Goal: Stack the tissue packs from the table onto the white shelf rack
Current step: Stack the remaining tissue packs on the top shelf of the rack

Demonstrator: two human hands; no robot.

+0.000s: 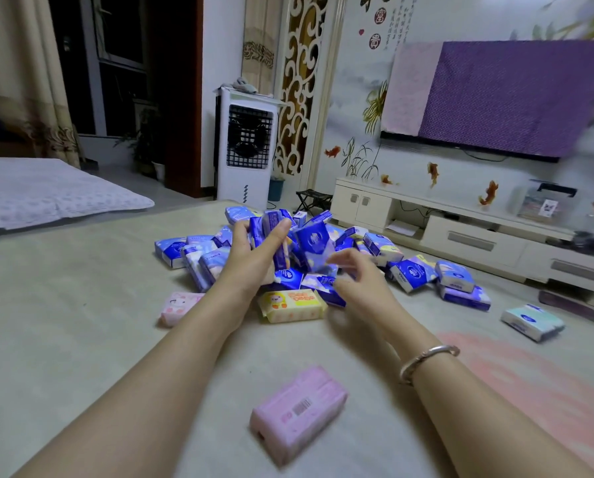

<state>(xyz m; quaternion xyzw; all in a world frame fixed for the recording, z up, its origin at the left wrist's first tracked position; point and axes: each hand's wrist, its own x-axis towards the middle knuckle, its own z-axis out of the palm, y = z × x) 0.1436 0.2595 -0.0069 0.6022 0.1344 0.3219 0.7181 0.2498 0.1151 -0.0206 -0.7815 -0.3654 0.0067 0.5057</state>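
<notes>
Left hand (254, 250) fingers around blue packs (274, 232)

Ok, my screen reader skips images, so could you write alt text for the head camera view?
The left hand grips a bunch of blue tissue packs above a heap of blue packs on a pale table, while the blurred right hand reaches in beside it. A pink pack lies nearest the camera; no white shelf rack is identifiable.

Blue tissue packs (323, 250) lie heaped around both hands; one pink pack (299, 414) lies flat nearer, between the forearms.
</notes>
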